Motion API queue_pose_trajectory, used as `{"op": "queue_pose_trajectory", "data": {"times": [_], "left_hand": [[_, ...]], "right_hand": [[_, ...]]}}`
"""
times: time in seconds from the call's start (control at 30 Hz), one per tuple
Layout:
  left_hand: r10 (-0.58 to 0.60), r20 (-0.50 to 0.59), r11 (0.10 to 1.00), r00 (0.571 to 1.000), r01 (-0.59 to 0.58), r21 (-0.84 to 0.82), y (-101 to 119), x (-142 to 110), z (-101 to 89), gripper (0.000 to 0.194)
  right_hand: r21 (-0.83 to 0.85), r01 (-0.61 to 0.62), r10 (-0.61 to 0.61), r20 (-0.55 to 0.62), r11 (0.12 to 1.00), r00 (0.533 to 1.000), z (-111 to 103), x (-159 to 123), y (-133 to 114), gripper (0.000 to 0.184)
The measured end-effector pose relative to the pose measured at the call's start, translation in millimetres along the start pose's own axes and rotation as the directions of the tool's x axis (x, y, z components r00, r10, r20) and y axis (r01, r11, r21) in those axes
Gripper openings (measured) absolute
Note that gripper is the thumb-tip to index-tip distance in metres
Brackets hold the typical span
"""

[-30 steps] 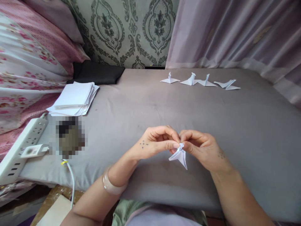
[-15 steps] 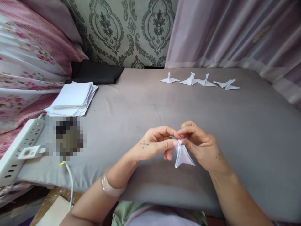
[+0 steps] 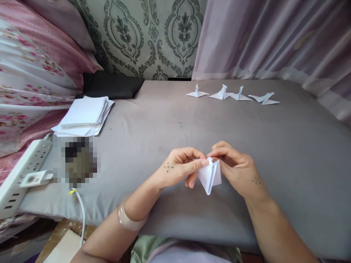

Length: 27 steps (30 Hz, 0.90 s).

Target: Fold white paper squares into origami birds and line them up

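Note:
A folded white paper crane (image 3: 210, 177) is held up between both hands above the near part of the grey-covered table (image 3: 153, 120). My left hand (image 3: 186, 162) pinches its top left side between thumb and fingers. Closed on the upper right side is my right hand (image 3: 233, 162), its fingertips meeting the left ones near the small folded tip. One narrow point of the paper hangs downward, and a flap spreads to the right. The fingertips behind the paper are partly hidden.
Several finished paper cranes (image 3: 222, 92) stand in a row at the back right. A stack of white paper (image 3: 83, 113) lies at the left, before a black folded item (image 3: 112, 84). A power strip (image 3: 24, 171), a white cable (image 3: 82, 208) and a blurred-out object (image 3: 79, 160) occupy the left edge.
The folded paper has turned between my fingers: its narrow point now hangs in the middle and flaps show on both sides. Both hands stay nearly in place.

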<state>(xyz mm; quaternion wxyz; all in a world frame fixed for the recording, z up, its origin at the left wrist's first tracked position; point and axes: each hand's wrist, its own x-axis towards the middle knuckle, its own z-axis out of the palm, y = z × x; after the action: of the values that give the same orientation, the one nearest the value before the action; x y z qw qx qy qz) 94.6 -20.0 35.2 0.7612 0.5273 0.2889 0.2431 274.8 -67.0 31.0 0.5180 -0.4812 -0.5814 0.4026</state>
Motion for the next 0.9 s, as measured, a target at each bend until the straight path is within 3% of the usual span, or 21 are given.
{"op": "queue_pose_trajectory", "data": {"times": [0.07,0.13,0.17,0.23,0.3,0.33,0.4,0.53,0.9], "left_hand": [[0.093,-0.077,0.986,0.993,-0.081,0.144,-4,0,0.5,0.032],[0.298,-0.148,0.887,0.943,-0.217,0.407,-8,1,0.6,0.028],[0.433,-0.152,0.777,0.888,-0.282,0.562,-10,1,0.6,0.024],[0.668,-0.061,0.459,0.742,-0.346,0.818,-13,1,0.3,0.015],[0.771,0.099,0.156,0.629,-0.337,0.928,-14,0,-0.1,0.010],[0.786,0.165,0.048,0.596,-0.326,0.944,-15,0,-0.4,0.010],[0.785,0.255,-0.085,0.564,-0.309,0.947,-15,-1,-1.1,0.013],[0.778,0.303,-0.172,0.551,-0.278,0.945,-17,-2,-3.2,0.014],[0.761,0.332,-0.234,0.557,-0.241,0.942,-21,2,-6.7,0.014]], "right_hand": [[-0.039,0.003,-0.004,-0.036,0.999,0.999,-2,0,0,0.007],[-0.078,-0.002,-0.005,-0.083,0.997,0.997,-3,-2,-2,0.011],[-0.105,0.000,-0.010,-0.099,0.994,0.995,-3,-3,-3,0.013],[-0.191,0.034,-0.058,-0.121,0.981,0.991,-2,-4,-6,0.014],[-0.318,0.097,-0.146,-0.135,0.943,0.980,1,-6,-9,0.021],[-0.380,0.135,-0.200,-0.138,0.915,0.970,2,-6,-10,0.025],[-0.480,0.201,-0.297,-0.132,0.854,0.946,5,-6,-11,0.028],[-0.575,0.249,-0.364,-0.092,0.780,0.927,6,-6,-10,0.024],[-0.694,0.321,-0.434,0.014,0.644,0.901,2,-6,-6,0.025]]}}
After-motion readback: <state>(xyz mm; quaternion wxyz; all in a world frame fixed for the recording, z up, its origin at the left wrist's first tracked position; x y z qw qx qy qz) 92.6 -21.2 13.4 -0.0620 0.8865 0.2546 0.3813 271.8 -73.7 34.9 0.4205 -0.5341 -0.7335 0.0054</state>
